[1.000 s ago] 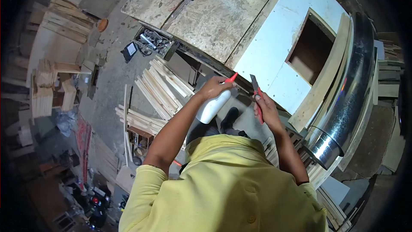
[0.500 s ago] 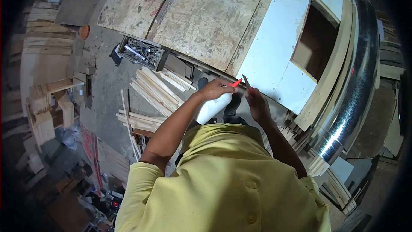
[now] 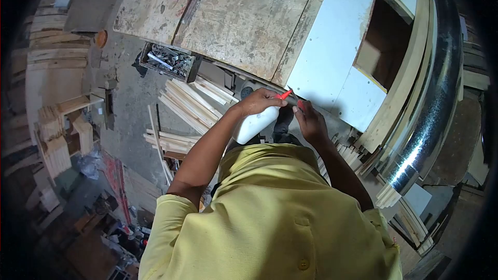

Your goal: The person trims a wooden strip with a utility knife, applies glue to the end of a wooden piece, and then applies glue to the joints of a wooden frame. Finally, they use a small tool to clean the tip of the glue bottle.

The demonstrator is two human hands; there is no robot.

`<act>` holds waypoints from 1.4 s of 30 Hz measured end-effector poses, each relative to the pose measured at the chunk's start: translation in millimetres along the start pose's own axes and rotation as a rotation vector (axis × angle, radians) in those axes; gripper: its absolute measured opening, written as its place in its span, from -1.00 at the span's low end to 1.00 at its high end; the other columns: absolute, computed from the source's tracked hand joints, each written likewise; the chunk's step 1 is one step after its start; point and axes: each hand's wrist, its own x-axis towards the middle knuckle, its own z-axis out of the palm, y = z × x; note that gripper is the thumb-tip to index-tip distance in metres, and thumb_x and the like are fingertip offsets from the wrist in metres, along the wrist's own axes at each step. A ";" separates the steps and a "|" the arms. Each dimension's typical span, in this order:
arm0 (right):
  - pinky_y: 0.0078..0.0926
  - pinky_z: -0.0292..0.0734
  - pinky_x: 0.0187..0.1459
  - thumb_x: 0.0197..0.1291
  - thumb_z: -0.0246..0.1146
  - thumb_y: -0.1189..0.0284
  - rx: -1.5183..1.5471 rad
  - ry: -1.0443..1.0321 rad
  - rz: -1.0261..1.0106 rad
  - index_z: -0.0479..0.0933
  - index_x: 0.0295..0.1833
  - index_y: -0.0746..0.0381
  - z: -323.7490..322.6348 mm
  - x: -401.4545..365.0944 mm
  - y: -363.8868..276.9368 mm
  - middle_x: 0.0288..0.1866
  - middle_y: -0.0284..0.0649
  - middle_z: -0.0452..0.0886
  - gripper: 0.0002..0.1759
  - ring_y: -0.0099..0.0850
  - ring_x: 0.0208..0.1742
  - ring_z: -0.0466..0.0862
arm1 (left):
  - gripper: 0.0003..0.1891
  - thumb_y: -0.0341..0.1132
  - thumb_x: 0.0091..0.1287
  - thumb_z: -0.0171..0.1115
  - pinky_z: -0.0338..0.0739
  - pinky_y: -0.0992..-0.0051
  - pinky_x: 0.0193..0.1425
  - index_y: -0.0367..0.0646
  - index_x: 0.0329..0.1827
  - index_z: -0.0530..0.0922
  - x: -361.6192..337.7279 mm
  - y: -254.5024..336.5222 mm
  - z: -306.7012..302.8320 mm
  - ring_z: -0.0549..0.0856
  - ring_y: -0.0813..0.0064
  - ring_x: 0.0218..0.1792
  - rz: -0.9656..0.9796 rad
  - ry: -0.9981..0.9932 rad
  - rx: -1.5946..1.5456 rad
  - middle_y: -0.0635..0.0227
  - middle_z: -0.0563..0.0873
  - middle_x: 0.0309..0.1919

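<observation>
My left hand [image 3: 258, 102] is closed around the neck of a white glue bottle [image 3: 254, 126], which hangs tilted in front of my waist. Its red nozzle [image 3: 285, 94] points up and to the right. In my right hand [image 3: 311, 123] is a knife with a red handle [image 3: 300, 105], its thin dark blade [image 3: 292, 94] right at the nozzle tip. Both hands are close together at the near edge of the workbench [image 3: 249, 26].
A white panel [image 3: 321, 62] with a rectangular opening lies on the bench's right, beside curved boards [image 3: 399, 88] and a shiny metal cylinder [image 3: 425, 109]. Below the bench hangs a drawer of metal hardware [image 3: 171, 62]. Wood strips [image 3: 189, 106] lie on the floor to the left.
The knife in my right hand has shifted slightly left and up, its blade now nearer the red nozzle. My left hand still holds the bottle in nearly the same place.
</observation>
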 end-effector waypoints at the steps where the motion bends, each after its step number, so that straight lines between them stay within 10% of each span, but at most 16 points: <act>1: 0.01 0.53 -0.31 0.42 0.18 0.32 -0.007 0.003 -0.013 0.36 -0.02 0.27 0.3 -0.5 1.3 -0.29 0.16 0.64 -0.75 0.21 -0.22 0.65 | -0.61 0.08 0.23 0.42 0.47 0.52 -0.30 -0.11 -0.34 0.70 -0.3 1.1 0.0 0.58 0.62 -0.45 -0.026 0.002 0.012 0.48 0.66 -0.49; 20: -0.03 0.61 -0.34 0.36 0.26 0.30 -0.335 -0.030 0.165 0.45 -0.01 0.26 10.6 -2.0 -7.4 -0.35 0.08 0.69 -0.72 0.09 -0.32 0.71 | -0.43 0.24 0.18 0.36 0.55 0.35 -0.03 -0.15 -0.13 0.75 -7.6 11.2 0.7 0.71 0.31 -0.25 0.044 0.132 0.347 0.13 0.75 -0.37; 22: -0.03 0.62 -0.32 0.36 0.26 0.30 -0.320 -0.018 0.163 0.45 -0.02 0.27 12.2 0.2 -6.9 -0.34 0.11 0.68 -0.72 0.09 -0.29 0.71 | -0.55 0.14 0.22 0.39 0.52 0.44 -0.29 -0.14 -0.26 0.74 -5.4 11.9 -3.5 0.67 0.48 -0.44 -0.011 0.032 0.193 0.31 0.74 -0.46; 32: 0.04 0.57 -0.22 0.41 0.19 0.28 -0.255 -0.125 0.318 0.39 0.02 0.29 7.8 9.7 -23.4 -0.28 0.16 0.68 -0.70 0.20 -0.18 0.68 | -0.59 0.03 0.26 0.38 0.57 0.56 -0.32 -0.18 -0.14 0.71 19.4 -6.3 -26.5 0.69 0.59 -0.43 -0.257 -0.455 -0.515 0.34 0.76 -0.36; 37: -0.06 0.64 -0.31 0.40 0.20 0.26 -0.293 -0.058 0.216 0.41 -0.02 0.24 11.5 1.6 -11.8 -0.28 0.02 0.72 -0.73 0.04 -0.27 0.74 | -0.58 0.06 0.25 0.40 0.57 0.45 -0.27 -0.15 -0.14 0.72 2.1 4.6 -11.3 0.71 0.53 -0.39 -0.009 -0.029 0.163 0.27 0.75 -0.43; 39: -0.08 0.65 -0.31 0.39 0.21 0.27 -0.283 -0.039 0.223 0.41 -0.04 0.24 11.9 1.1 -10.4 -0.27 0.00 0.73 -0.73 0.03 -0.27 0.74 | -0.47 0.22 0.25 0.27 0.58 0.16 0.02 -0.04 -0.03 0.73 -18.6 27.2 3.3 0.74 -0.03 -0.19 0.020 0.180 0.517 -0.03 0.75 -0.33; 42: -0.09 0.66 -0.29 0.39 0.21 0.27 -0.277 -0.066 0.261 0.42 -0.03 0.23 11.2 -0.1 -8.9 -0.25 -0.03 0.74 -0.74 0.02 -0.27 0.74 | -0.49 0.21 0.27 0.24 0.57 0.11 0.06 -0.02 -0.02 0.73 -19.9 22.6 11.9 0.73 -0.09 -0.13 0.102 0.275 0.602 -0.05 0.75 -0.31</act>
